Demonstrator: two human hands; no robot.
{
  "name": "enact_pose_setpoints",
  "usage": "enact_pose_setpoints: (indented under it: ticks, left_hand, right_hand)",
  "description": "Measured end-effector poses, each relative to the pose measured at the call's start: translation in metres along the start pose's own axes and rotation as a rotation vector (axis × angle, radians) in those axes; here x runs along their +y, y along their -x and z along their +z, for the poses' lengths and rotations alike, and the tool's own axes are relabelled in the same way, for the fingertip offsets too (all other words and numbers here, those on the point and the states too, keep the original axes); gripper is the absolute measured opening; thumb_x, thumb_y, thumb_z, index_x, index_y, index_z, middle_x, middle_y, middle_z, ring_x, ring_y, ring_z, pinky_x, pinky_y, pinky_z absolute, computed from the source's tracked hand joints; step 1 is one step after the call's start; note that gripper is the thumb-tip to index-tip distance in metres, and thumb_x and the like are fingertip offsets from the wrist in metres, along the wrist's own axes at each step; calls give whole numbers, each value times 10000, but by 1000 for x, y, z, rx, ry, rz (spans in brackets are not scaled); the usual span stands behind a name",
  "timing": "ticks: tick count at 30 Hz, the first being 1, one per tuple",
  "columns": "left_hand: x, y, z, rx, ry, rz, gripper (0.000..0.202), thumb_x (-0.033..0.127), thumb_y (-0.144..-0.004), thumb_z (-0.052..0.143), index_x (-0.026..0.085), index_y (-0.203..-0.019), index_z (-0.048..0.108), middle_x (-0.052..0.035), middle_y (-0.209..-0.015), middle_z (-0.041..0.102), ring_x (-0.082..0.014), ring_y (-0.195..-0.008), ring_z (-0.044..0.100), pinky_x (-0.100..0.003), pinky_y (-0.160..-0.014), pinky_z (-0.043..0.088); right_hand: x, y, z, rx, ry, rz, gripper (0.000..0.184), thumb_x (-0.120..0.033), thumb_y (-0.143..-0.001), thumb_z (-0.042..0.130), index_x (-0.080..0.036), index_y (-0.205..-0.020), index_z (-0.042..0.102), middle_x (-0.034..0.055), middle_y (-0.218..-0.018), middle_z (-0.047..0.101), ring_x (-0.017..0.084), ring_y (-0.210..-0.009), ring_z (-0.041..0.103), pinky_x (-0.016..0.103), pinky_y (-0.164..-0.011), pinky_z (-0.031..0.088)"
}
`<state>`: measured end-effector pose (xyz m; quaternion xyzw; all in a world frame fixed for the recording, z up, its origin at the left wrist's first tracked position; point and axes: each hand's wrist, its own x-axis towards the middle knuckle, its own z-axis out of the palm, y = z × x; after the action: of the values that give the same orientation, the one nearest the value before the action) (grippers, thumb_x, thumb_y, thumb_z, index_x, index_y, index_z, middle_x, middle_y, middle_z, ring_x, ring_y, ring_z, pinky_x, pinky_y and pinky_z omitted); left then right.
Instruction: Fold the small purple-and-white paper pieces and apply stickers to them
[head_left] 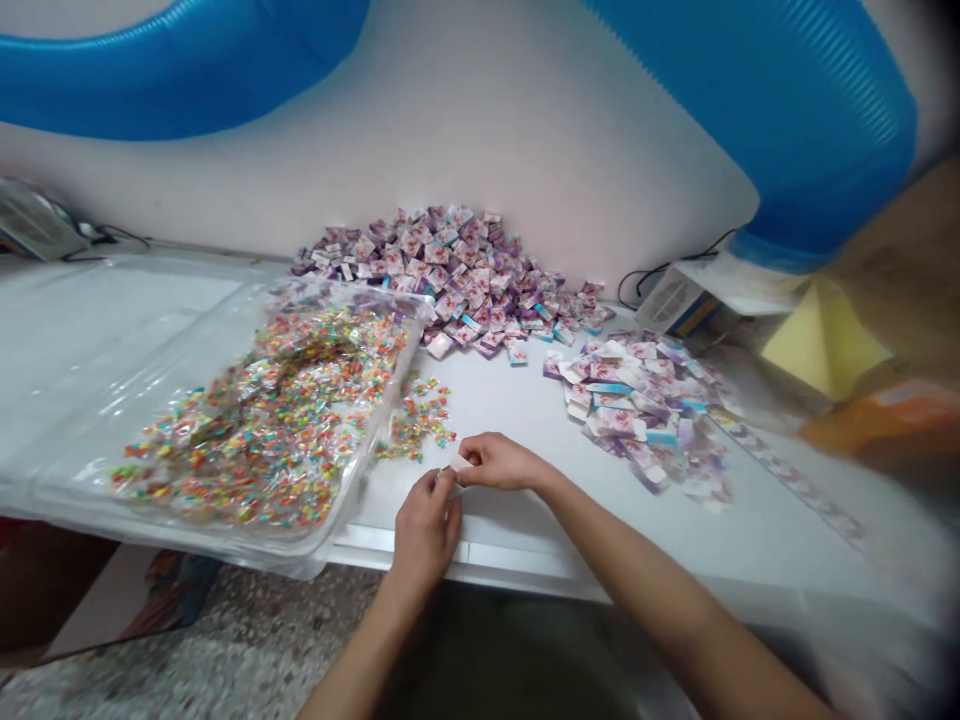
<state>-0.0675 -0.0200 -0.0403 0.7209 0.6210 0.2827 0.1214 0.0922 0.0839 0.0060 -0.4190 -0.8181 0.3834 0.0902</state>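
Where left hand (426,530) meets right hand (499,462), small packet (458,463) pinched between

1. A white table (570,540) fills the middle of the view.
2. Behind the table rises a plain white wall (540,120).
3. A wide blue ribbed hose (187,70) crosses the wall above the table's left half.
4. A second blue hose (795,110) bends down toward the table's right back corner.
5. A black cable (679,266) loops along the table's back edge, against the wall.
6. Below the table's front edge lies a speckled stone floor (247,650).
7. Soft, even light falls on the table, with only faint shadows.
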Motion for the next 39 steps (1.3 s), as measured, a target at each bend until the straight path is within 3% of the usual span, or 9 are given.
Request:
enact_pose_setpoints:
  ticks: [2, 5, 7, 9, 15, 20, 27, 33, 39]
  left_hand:
    - [-6, -1, -3, 26, 10, -28, 327, 215, -856, 457, 206, -1180, 499, -120, -1093, 608, -232, -984, 605, -353, -833, 502]
    - [-9, -2, -5, 52, 19, -67, 331, 225, -850, 468, 195, -1178, 498, -121, -1065, 612, -237, -979, 600, -364, -835, 498]
    - [-8, -3, -4, 58, 32, -81, 332, 224, -847, 472, 199, -1176, 497, -111, -1046, 617, -231, -968, 602, -358, -832, 497]
    - [-6, -3, -2, 56, 43, -89, 339, 213, -837, 478, 203, -1176, 495, -94, -1010, 623, -221, -939, 609, -344, -814, 500]
    - [0, -1, -1, 35, 55, -106, 365, 180, -807, 493, 216, -1170, 484, -72, -959, 621, -215, -905, 608, -335, -795, 496]
    - [6, -10, 5, 5, 71, -88, 360, 166, -802, 492, 230, -1156, 489, -66, -984, 609, -212, -928, 592, -328, -818, 486]
    - [23, -21, 24, -50, 65, -30, 376, 174, -816, 483, 210, -1190, 490, -91, -1031, 597, -237, -966, 569, -350, -834, 477]
    - [33, -21, 31, -65, 57, -20, 408, 156, -805, 491, 236, -1205, 476, -81, -1050, 596, -233, -984, 568, -355, -850, 475]
    - [37, -20, 35, -59, 70, -10, 416, 149, -795, 496, 239, -1201, 474, -76, -1062, 599, -231, -989, 568, -356, -861, 475]
  right_hand:
    - [7, -9, -4, -23, -5, -56, 186, -337, -798, 635, -175, -876, 682, -39, -707, 629, 87, -607, 538, 178, -572, 381]
    - [19, -26, -4, 117, 48, -34, 288, -255, -911, 475, -161, -1143, 617, 58, -992, 661, 145, -833, 596, 247, -748, 441]
    - [24, -40, 1, 222, 99, 2, 367, -155, -905, 435, -135, -1257, 539, 133, -1193, 580, 202, -1033, 539, 318, -873, 410]
    - [25, -54, 8, 263, 137, -4, 393, -116, -878, 464, -158, -1261, 544, 143, -1283, 519, 233, -1152, 458, 358, -957, 355]
    - [32, -64, 4, 281, 118, -57, 229, -234, -908, 480, -157, -984, 682, 109, -1140, 629, 221, -1093, 495, 351, -983, 329]
    - [34, -26, -15, 270, 0, 0, 294, -244, -923, 374, -109, -987, 627, 82, -924, 680, 140, -777, 610, 238, -690, 451]
    - [14, 33, -26, 129, 12, -7, 156, -213, -828, 516, -163, -788, 658, -19, -676, 658, 93, -602, 574, 179, -540, 358]
    - [-1, 49, -32, 230, 240, 111, 165, -204, -809, 508, -158, -702, 624, 33, -662, 636, 132, -583, 518, 255, -541, 235]
    - [-4, 58, -32, 175, 292, 109, 159, -241, -799, 533, -182, -679, 621, 10, -641, 635, 125, -559, 506, 249, -518, 214]
